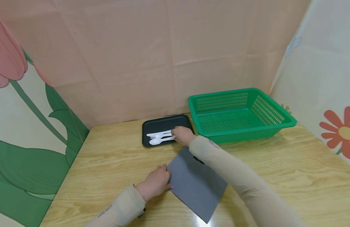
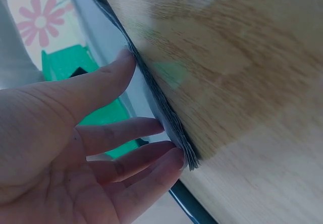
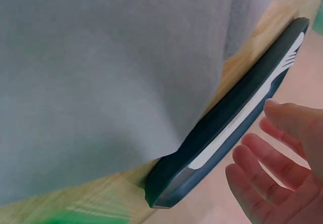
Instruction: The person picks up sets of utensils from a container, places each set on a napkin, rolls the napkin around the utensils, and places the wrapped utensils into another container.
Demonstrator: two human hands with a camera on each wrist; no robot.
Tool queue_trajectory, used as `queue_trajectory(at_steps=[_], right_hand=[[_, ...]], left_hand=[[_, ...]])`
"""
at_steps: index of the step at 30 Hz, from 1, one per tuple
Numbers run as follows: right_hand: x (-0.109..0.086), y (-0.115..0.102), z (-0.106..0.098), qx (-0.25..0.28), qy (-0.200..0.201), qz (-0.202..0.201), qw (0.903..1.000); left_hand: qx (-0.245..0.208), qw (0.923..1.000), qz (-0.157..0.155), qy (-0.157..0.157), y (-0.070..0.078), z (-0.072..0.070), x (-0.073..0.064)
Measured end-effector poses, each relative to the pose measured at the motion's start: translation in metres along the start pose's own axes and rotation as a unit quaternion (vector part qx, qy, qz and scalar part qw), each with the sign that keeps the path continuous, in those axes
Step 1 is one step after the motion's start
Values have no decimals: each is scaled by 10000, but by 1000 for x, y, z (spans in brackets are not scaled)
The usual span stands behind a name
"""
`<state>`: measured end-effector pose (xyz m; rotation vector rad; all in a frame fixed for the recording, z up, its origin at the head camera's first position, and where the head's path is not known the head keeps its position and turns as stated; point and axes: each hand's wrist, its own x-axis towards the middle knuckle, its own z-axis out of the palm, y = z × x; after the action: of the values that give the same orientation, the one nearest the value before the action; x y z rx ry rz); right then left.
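A grey napkin [image 1: 196, 181], folded or stacked in several thin layers, lies askew on the table. My left hand [image 1: 155, 182] is at its left corner; in the left wrist view the thumb and fairly straight fingertips touch its layered edge [image 2: 156, 90]. Behind it, a black tray [image 1: 163, 123] holds a white plastic knife [image 1: 155, 134], a fork [image 1: 163, 136] and a spoon [image 1: 155, 142]. My right hand [image 1: 184, 135] reaches over the tray's right end, covering the handle ends. From the right wrist, its loosely bent fingers [image 3: 257, 171] appear apart from the cutlery.
A green plastic basket [image 1: 226, 134] with slotted sides stands right of the tray, close to the right hand. Wooden tabletop [image 1: 106, 176] extends on both sides. A pink backdrop [image 1: 129, 63] hangs behind, with flower-printed sheets [image 1: 313, 78] at the sides.
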<state>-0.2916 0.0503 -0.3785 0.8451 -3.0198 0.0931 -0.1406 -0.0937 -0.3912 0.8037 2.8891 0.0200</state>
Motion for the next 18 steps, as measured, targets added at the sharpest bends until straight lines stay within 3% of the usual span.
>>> queue_trajectory(at_steps=[18], right_hand=[[16, 1, 16, -182, -16, 130, 9997]], left_hand=[[-13, 10000, 1, 53, 0, 3, 0]])
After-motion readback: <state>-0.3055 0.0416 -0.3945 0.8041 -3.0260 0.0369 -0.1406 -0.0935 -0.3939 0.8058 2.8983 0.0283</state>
